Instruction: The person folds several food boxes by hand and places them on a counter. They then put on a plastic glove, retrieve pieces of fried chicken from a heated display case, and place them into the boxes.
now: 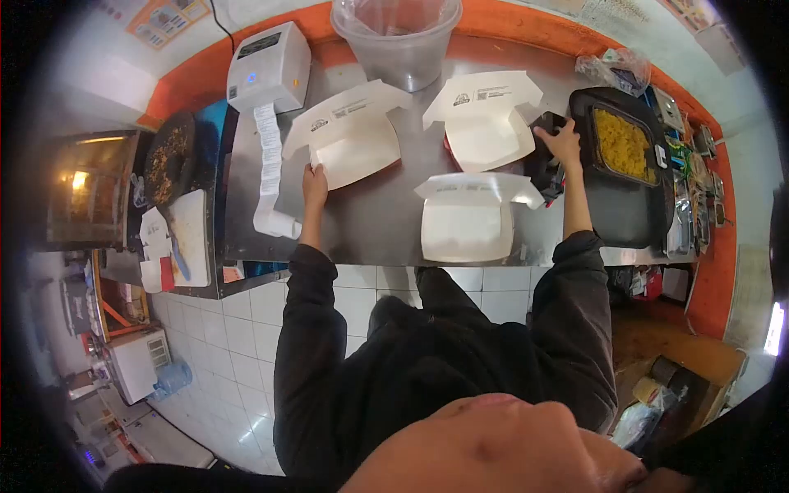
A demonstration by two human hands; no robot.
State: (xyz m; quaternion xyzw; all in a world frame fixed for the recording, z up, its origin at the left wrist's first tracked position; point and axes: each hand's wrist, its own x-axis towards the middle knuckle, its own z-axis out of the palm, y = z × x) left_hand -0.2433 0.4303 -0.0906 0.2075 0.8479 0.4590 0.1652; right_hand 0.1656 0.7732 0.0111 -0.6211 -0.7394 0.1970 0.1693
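At a steel desk (pixel 374 226), my two hands work well apart over three open card boxes, white inside and with print on their raised flaps. My left hand (pixel 315 187) is closed on the near left corner of the left box (pixel 359 153), which lies on the desk in front of the printer (pixel 269 67). My right hand (pixel 563 146), thumb and fingers spread, is at a dark item (pixel 541 168) just beside the right box (pixel 486 138); whether it grips that item I cannot tell. The near box (pixel 467 232) lies close to the desk's front edge, nearest my body.

A long paper strip (pixel 269 160) runs from the printer down the desk and ends in a curl by my left forearm. Behind the boxes, a translucent tub (pixel 396 64) stands against the orange band of the wall. To the right, yellow food (pixel 623 141) fills a black container (pixel 585 115). On a side surface to my left, a dark pan (pixel 168 160) holds brown bits, with a white board (pixel 194 220) and a blue-handled knife (pixel 178 256) near it.
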